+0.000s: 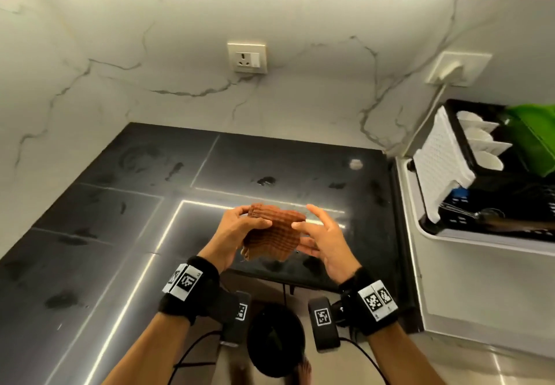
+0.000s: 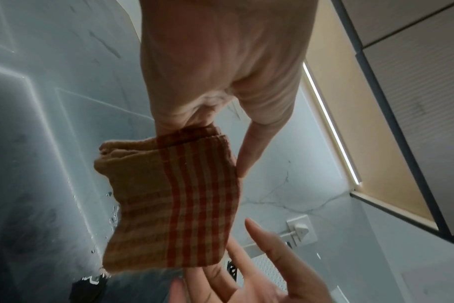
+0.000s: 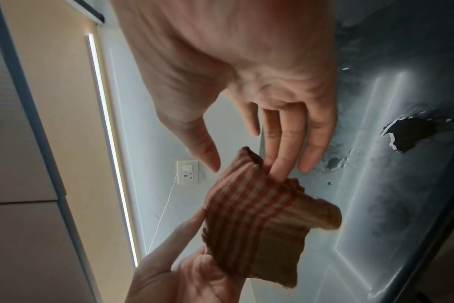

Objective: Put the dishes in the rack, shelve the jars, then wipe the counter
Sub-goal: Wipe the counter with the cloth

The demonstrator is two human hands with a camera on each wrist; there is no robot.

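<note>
- Above the dark counter point(image 1: 126, 234), the left hand point(image 1: 232, 234) is pinching a folded striped cloth point(image 1: 271, 234)
- Beside it, the right hand point(image 1: 326, 242) is touching the cloth with fingers spread

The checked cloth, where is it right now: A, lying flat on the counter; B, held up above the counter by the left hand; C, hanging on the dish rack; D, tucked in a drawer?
B: the left hand grips the folded cloth above the wet counter, while the right hand is open beside it.

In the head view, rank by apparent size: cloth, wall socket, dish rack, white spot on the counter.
1. Dish rack
2. Cloth, though it is nearer the camera
3. Wall socket
4. White spot
</note>
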